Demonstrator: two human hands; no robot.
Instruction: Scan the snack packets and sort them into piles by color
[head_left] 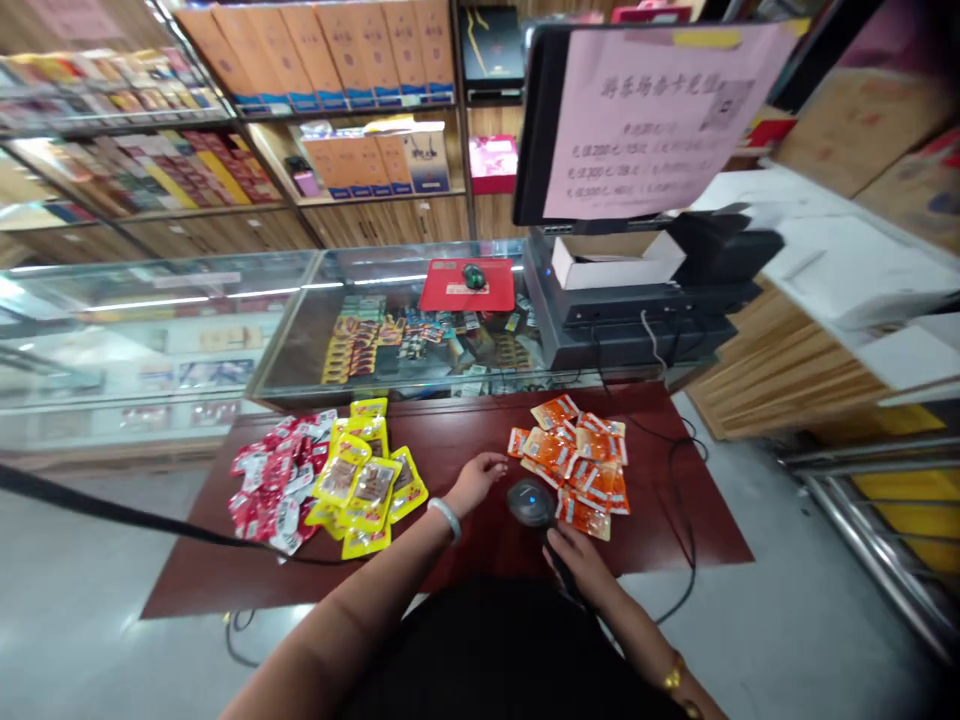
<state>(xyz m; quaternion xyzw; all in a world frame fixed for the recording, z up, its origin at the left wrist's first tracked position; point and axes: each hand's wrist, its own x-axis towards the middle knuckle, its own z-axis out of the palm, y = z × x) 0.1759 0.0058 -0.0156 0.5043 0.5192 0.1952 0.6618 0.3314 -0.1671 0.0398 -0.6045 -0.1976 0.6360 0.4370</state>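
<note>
My right hand (583,560) is wrapped round the handle of a black barcode scanner (531,503), whose head shows a small blue light. My left hand (477,482), with a pale bracelet at the wrist, hovers over the dark red table (450,430); its fingers are loosely bent and nothing shows in them. Just right of its fingertips lies a pile of orange snack packets (577,455). Yellow snack packets (371,490) are heaped to the left of that hand. Beyond them, at the table's left, is a pile of red and white packets (274,480).
Behind the table stands a glass display counter (289,345) with a red mouse pad (442,290) and a mouse (473,276) on top. A monitor (529,130) with a pink notice stands at the back right. Black cables (679,500) trail over the table's right side.
</note>
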